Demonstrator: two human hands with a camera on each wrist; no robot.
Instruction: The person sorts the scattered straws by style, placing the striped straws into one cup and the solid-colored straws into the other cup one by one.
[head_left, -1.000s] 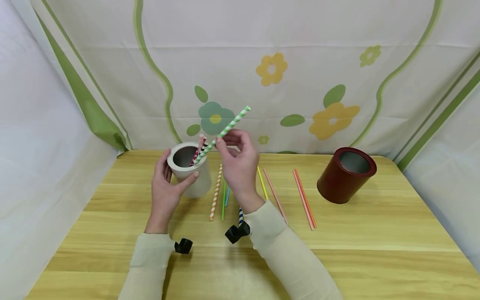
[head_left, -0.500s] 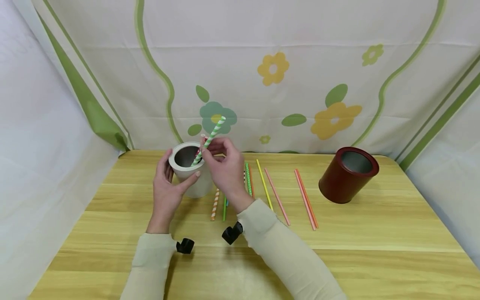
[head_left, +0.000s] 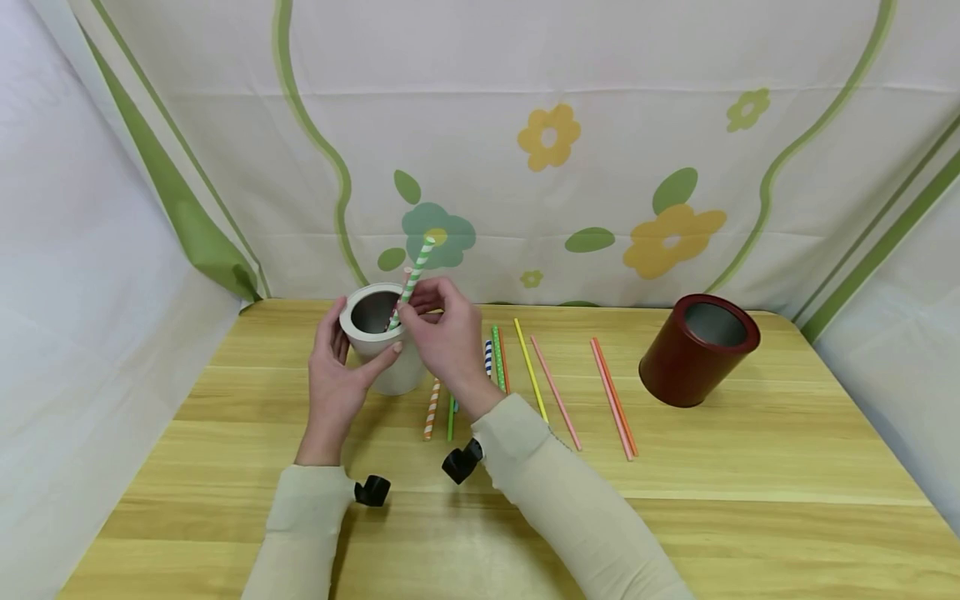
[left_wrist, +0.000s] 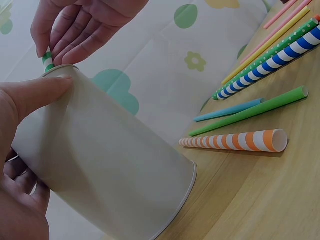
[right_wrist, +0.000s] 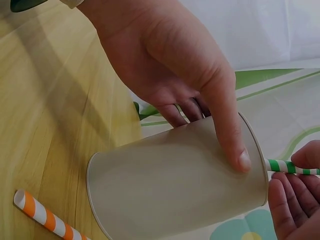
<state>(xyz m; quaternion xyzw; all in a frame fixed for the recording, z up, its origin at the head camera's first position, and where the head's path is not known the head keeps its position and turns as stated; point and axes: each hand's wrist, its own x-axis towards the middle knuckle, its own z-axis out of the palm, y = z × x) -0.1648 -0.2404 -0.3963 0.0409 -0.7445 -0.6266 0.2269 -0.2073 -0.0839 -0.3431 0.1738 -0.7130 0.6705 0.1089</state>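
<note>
My left hand (head_left: 337, 396) grips a cream-white round can (head_left: 397, 371) from its left side, thumb across the front just under the rim. The can stands at the back left of the table, its mouth facing up. A green-and-white striped paper straw (head_left: 421, 265) leans over the can's right rim with its lower end inside. My right hand (head_left: 450, 342) pinches that straw between thumb and fingers, right at the rim. Behind it, a pink straw (head_left: 407, 272) pokes out of the can. In the right wrist view the striped straw (right_wrist: 281, 165) emerges from the can's mouth between my fingertips.
Right of the can lie an orange-striped straw (left_wrist: 240, 141), a green straw (left_wrist: 260, 111), a light blue straw (left_wrist: 230, 110) and a blue-striped straw (left_wrist: 275, 62). Farther right are yellow (head_left: 531, 371) and pink straws (head_left: 555, 392). A dark red can (head_left: 697, 350) stands at back right.
My right hand has moved left and slightly down toward the can, bringing the green-striped straw more upright and lower inside it. The left hand keeps its grip on the can.
</note>
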